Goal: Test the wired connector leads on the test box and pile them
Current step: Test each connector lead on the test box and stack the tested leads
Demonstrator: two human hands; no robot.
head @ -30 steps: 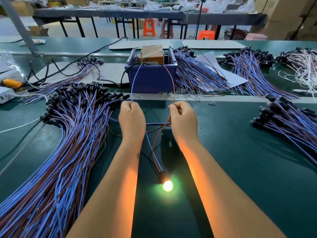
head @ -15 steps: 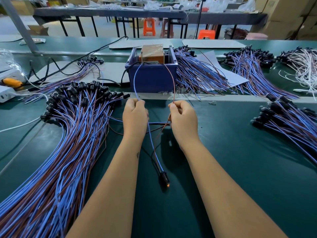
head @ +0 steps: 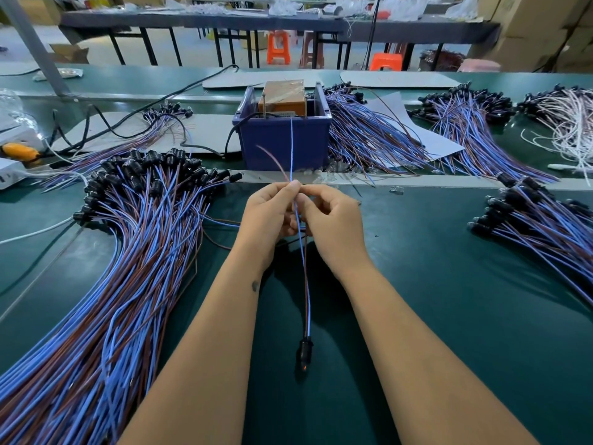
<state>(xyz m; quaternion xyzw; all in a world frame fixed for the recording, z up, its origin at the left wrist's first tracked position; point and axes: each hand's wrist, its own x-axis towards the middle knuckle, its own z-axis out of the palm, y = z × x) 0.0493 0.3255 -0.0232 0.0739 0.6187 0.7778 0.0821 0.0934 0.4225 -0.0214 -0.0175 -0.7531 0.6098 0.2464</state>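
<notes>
One connector lead (head: 305,284), a blue wire and a brown wire joined at a black lamp holder (head: 305,350), lies on the green belt between my forearms. My left hand (head: 269,216) pinches both wires near their free ends. My right hand (head: 333,220) sits right beside it, fingers curled at the same wires. The blue wire tip points up in front of the test box (head: 284,96), an orange-brown block standing in a blue bin (head: 282,146). The brown tip bends left. The lamp shows only a faint glow.
A large fan of blue-brown leads (head: 122,252) covers the belt at left. More bundles (head: 539,226) lie at right and behind the bin (head: 369,136). White wires (head: 571,123) sit far right. A black cable (head: 134,117) runs back left.
My hands came together at the middle, gathering the two wire ends that were spread towards the box. The lamp, brightly lit a second ago, went dark.
</notes>
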